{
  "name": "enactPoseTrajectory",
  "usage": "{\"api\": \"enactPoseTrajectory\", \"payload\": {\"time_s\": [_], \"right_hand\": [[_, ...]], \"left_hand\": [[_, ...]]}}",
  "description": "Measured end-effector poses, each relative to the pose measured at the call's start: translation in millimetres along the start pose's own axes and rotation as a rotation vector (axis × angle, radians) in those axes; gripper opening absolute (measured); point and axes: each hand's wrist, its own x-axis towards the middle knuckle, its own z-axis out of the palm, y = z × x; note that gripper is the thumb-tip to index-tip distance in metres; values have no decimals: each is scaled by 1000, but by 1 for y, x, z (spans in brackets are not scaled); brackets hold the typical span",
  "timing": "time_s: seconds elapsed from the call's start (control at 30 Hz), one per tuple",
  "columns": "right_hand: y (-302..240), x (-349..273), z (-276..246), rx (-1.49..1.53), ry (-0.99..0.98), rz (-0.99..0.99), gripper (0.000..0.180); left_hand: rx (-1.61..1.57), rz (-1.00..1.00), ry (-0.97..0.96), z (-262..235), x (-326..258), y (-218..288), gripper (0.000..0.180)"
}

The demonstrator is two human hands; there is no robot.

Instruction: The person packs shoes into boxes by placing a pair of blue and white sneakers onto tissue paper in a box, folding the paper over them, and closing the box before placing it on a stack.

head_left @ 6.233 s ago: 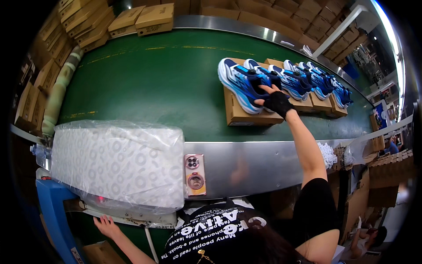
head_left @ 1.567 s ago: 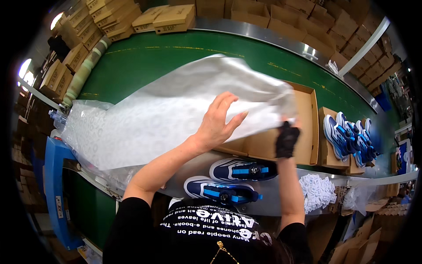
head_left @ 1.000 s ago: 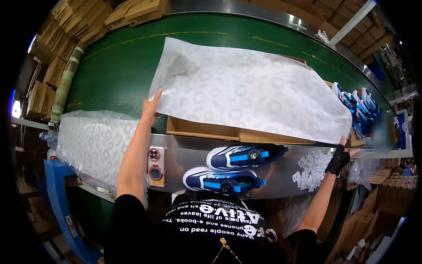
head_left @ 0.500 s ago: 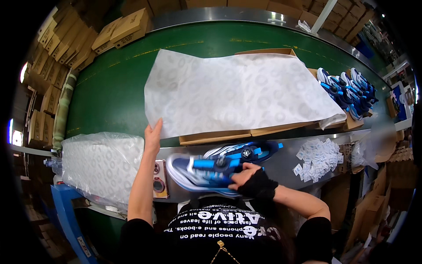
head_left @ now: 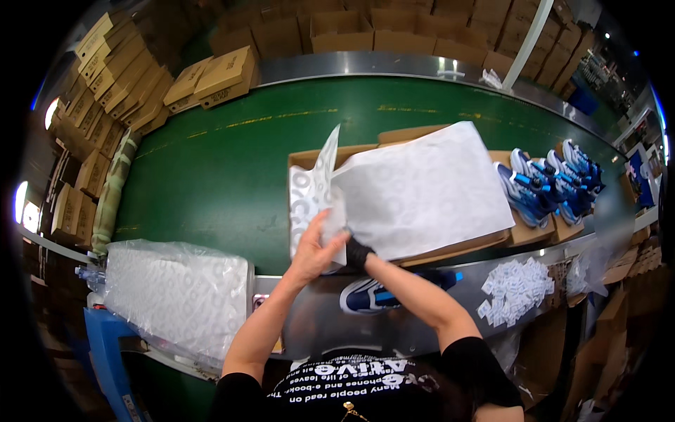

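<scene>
While tissue paper (head_left: 422, 190) drapes the box | left hand (head_left: 314, 246), right hand (head_left: 357, 252) pinch its near-left edge.

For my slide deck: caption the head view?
Both hands fold white tissue paper over an open shoebox on a green conveyor.

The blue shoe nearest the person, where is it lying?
The blue shoe lies on the metal ledge, under the right forearm, just below the paper-covered box.
</scene>
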Motion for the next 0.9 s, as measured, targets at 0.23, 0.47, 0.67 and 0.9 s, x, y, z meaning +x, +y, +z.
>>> {"api": "enactPoseTrajectory", "payload": {"time_s": [0.23,0.47,0.67,0.9], "right_hand": [[-33,-84,-84,-933,437,104,39],[-12,-177,-160,-685,896,78,35],[0,-247,-129,-419,1254,192,24],[29,-241,-90,472,439,587,42]], "left_hand": [[353,6,-169,6,37,-77,45],[1175,92,-654,42,37,-109,44],[684,51,-299,46,17,-78,39],[691,379,-341,76,-74,-9,82]]}}
